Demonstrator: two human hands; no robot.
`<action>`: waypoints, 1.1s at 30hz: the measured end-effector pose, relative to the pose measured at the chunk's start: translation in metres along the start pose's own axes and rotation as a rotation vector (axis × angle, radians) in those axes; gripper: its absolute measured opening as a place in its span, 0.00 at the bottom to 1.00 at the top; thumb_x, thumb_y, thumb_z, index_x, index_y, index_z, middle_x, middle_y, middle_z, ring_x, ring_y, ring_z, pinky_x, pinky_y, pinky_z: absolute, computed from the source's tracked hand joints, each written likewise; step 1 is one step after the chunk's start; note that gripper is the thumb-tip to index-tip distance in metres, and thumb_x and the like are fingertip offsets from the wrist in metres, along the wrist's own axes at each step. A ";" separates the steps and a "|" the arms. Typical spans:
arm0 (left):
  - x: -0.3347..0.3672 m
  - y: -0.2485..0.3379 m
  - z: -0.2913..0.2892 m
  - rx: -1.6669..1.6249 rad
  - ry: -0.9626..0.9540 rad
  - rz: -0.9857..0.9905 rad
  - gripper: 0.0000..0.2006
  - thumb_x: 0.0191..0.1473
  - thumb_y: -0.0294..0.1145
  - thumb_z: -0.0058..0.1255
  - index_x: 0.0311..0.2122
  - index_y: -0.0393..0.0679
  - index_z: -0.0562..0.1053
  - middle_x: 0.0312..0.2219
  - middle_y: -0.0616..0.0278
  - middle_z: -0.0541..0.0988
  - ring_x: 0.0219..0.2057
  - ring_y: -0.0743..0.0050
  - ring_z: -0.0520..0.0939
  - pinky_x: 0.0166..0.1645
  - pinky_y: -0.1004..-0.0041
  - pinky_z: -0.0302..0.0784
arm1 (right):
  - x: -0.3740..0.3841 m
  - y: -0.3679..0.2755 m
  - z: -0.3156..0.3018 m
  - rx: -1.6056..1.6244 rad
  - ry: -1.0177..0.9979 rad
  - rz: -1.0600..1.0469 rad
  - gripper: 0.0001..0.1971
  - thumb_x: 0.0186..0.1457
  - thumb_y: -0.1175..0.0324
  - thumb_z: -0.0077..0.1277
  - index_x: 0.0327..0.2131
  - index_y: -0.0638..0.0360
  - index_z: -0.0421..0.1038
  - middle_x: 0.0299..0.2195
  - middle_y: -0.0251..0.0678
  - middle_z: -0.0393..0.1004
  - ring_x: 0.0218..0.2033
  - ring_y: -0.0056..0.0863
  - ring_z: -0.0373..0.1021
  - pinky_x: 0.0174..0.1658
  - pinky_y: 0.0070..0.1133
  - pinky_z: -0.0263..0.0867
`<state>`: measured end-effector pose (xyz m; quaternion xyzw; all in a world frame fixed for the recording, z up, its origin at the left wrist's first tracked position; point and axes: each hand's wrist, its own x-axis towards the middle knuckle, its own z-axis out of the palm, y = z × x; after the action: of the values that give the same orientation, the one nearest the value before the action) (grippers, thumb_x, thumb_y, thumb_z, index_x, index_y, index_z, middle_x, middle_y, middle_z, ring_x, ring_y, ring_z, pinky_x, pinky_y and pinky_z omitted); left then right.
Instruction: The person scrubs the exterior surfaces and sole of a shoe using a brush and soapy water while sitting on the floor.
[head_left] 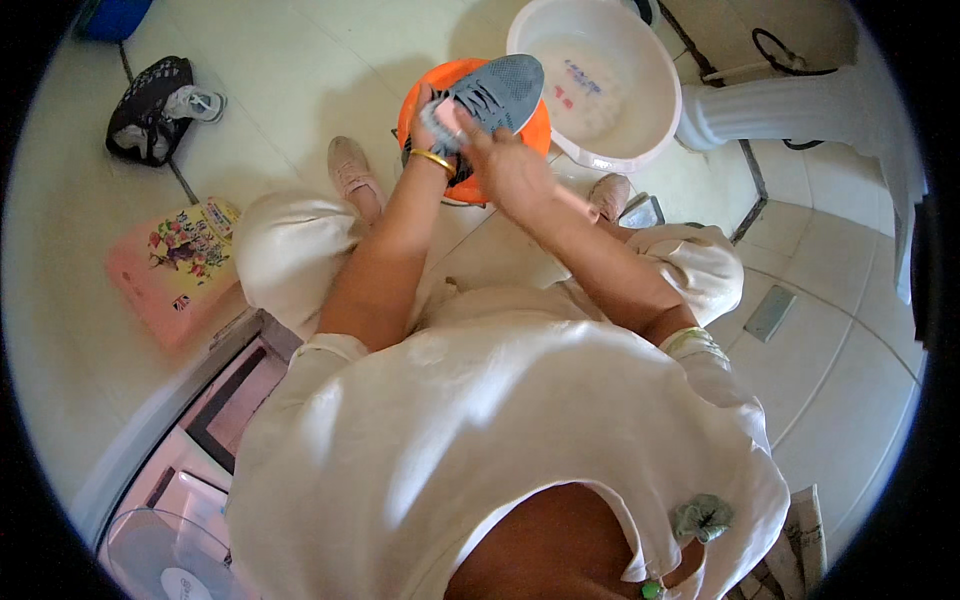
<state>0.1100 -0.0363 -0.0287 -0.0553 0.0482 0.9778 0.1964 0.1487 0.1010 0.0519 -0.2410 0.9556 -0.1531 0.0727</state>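
A grey knit sneaker [510, 92] with dark laces is held tilted over an orange basin [537, 132]. My left hand [420, 132], with a gold bangle at its wrist, grips the sneaker at its left side; part of that hand is hidden by the brush. Closed around a pink brush [448, 112] is my right hand [512, 172]. Its pale bristles lie against the sneaker near the laces, and the handle [576, 203] sticks out past my right wrist.
A white basin [660, 130] with cloudy water stands to the far right, beside a white pedestal [775, 110]. On the left are a black mesh bag [140, 105] with a white shoe [195, 104] and a pink patterned box [165, 285]. A fan [165, 560] sits at lower left.
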 end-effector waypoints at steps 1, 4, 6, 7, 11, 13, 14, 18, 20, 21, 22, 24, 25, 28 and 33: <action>0.003 -0.009 0.017 0.030 0.138 0.047 0.29 0.51 0.56 0.37 0.42 0.37 0.68 0.41 0.52 0.72 0.42 0.54 0.72 0.49 0.59 0.65 | 0.011 0.029 0.015 -0.065 -0.025 0.016 0.23 0.55 0.58 0.37 0.55 0.43 0.52 0.31 0.50 0.70 0.28 0.42 0.70 0.28 0.32 0.67; -0.001 -0.020 0.056 0.223 0.464 0.195 0.33 0.50 0.59 0.35 0.43 0.34 0.67 0.42 0.51 0.72 0.43 0.53 0.72 0.52 0.59 0.63 | 0.039 0.070 0.002 -0.099 -0.024 0.204 0.23 0.54 0.60 0.38 0.55 0.43 0.52 0.32 0.50 0.70 0.28 0.42 0.70 0.28 0.32 0.67; -0.007 -0.019 0.061 0.188 0.450 0.201 0.29 0.51 0.56 0.35 0.42 0.36 0.68 0.41 0.52 0.73 0.42 0.54 0.73 0.51 0.59 0.64 | 0.041 0.065 -0.017 -0.070 0.002 0.374 0.24 0.53 0.62 0.40 0.54 0.42 0.52 0.33 0.50 0.70 0.28 0.42 0.71 0.29 0.32 0.68; -0.008 -0.019 0.062 0.147 0.440 0.208 0.25 0.53 0.53 0.36 0.40 0.39 0.68 0.40 0.53 0.73 0.41 0.55 0.74 0.49 0.58 0.66 | 0.031 0.052 -0.021 -0.085 -0.082 0.307 0.24 0.53 0.62 0.41 0.55 0.42 0.52 0.35 0.51 0.69 0.28 0.42 0.71 0.28 0.32 0.68; -0.006 -0.018 0.061 0.154 0.475 0.200 0.27 0.53 0.54 0.34 0.44 0.37 0.66 0.41 0.52 0.73 0.42 0.55 0.73 0.50 0.60 0.66 | -0.025 0.004 0.010 -0.057 0.062 0.075 0.26 0.52 0.60 0.41 0.55 0.41 0.50 0.39 0.52 0.68 0.28 0.43 0.70 0.26 0.32 0.67; -0.001 -0.011 0.033 0.019 0.301 0.082 0.28 0.52 0.54 0.35 0.45 0.36 0.66 0.41 0.52 0.72 0.43 0.55 0.73 0.50 0.61 0.66 | 0.001 0.028 0.007 -0.007 -0.037 0.162 0.26 0.52 0.60 0.41 0.56 0.42 0.49 0.40 0.54 0.67 0.26 0.44 0.70 0.25 0.32 0.67; 0.001 -0.016 0.038 0.131 0.386 0.151 0.28 0.52 0.53 0.36 0.45 0.36 0.66 0.42 0.52 0.72 0.43 0.55 0.73 0.50 0.61 0.66 | 0.018 0.063 0.017 -0.075 0.059 0.256 0.27 0.52 0.61 0.41 0.56 0.41 0.49 0.40 0.54 0.66 0.26 0.44 0.70 0.25 0.32 0.67; -0.001 -0.023 0.059 0.243 0.452 0.247 0.26 0.53 0.51 0.37 0.45 0.36 0.66 0.42 0.52 0.71 0.43 0.56 0.72 0.50 0.61 0.66 | 0.020 0.097 0.013 -0.167 0.203 0.375 0.27 0.53 0.62 0.40 0.57 0.40 0.46 0.37 0.55 0.66 0.25 0.44 0.70 0.25 0.32 0.67; -0.004 -0.021 0.051 0.187 0.358 0.240 0.26 0.53 0.52 0.36 0.45 0.36 0.66 0.43 0.52 0.71 0.44 0.57 0.72 0.50 0.62 0.65 | -0.008 0.059 0.013 -0.062 -0.035 0.318 0.27 0.54 0.61 0.38 0.57 0.40 0.44 0.35 0.53 0.66 0.24 0.44 0.70 0.25 0.33 0.67; -0.002 -0.018 0.047 0.192 0.354 0.237 0.26 0.53 0.52 0.36 0.45 0.36 0.66 0.43 0.52 0.71 0.44 0.57 0.72 0.50 0.62 0.65 | -0.020 0.041 0.010 -0.061 -0.028 0.322 0.27 0.54 0.61 0.38 0.57 0.40 0.44 0.35 0.53 0.66 0.24 0.44 0.70 0.25 0.33 0.67; -0.001 -0.017 0.037 0.217 0.382 0.268 0.27 0.53 0.52 0.36 0.45 0.36 0.65 0.43 0.52 0.71 0.44 0.57 0.72 0.51 0.61 0.65 | -0.031 0.024 0.005 0.030 -0.080 0.315 0.27 0.54 0.60 0.38 0.57 0.40 0.43 0.35 0.53 0.66 0.25 0.45 0.70 0.25 0.33 0.67; 0.003 -0.023 0.047 0.259 0.392 0.248 0.28 0.53 0.53 0.35 0.46 0.36 0.64 0.45 0.52 0.70 0.45 0.56 0.71 0.52 0.61 0.63 | -0.029 0.031 0.008 0.124 -0.111 0.414 0.26 0.54 0.59 0.38 0.56 0.38 0.46 0.36 0.54 0.64 0.29 0.47 0.70 0.28 0.34 0.67; 0.002 -0.023 0.052 0.267 0.393 0.238 0.28 0.53 0.53 0.35 0.46 0.36 0.64 0.45 0.52 0.70 0.45 0.56 0.71 0.52 0.61 0.63 | -0.013 0.049 0.009 0.132 -0.107 0.423 0.26 0.54 0.59 0.38 0.56 0.38 0.46 0.36 0.54 0.64 0.29 0.47 0.70 0.28 0.34 0.67; 0.004 -0.020 0.056 0.219 0.411 0.118 0.29 0.53 0.55 0.35 0.47 0.36 0.64 0.45 0.52 0.69 0.46 0.56 0.70 0.52 0.61 0.63 | 0.020 0.082 -0.001 0.042 0.225 0.476 0.25 0.54 0.59 0.39 0.56 0.37 0.48 0.36 0.56 0.64 0.34 0.48 0.69 0.31 0.35 0.67; -0.002 -0.024 0.053 0.240 0.371 0.210 0.32 0.52 0.57 0.33 0.48 0.34 0.63 0.46 0.52 0.69 0.47 0.55 0.70 0.52 0.60 0.63 | -0.031 0.046 0.017 0.040 0.071 0.328 0.25 0.53 0.64 0.38 0.56 0.43 0.49 0.32 0.50 0.66 0.30 0.44 0.69 0.32 0.35 0.65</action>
<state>0.1162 -0.0088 0.0221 -0.2050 0.2047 0.9532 0.0864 0.1587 0.1502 0.0224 -0.0749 0.9809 -0.1664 0.0677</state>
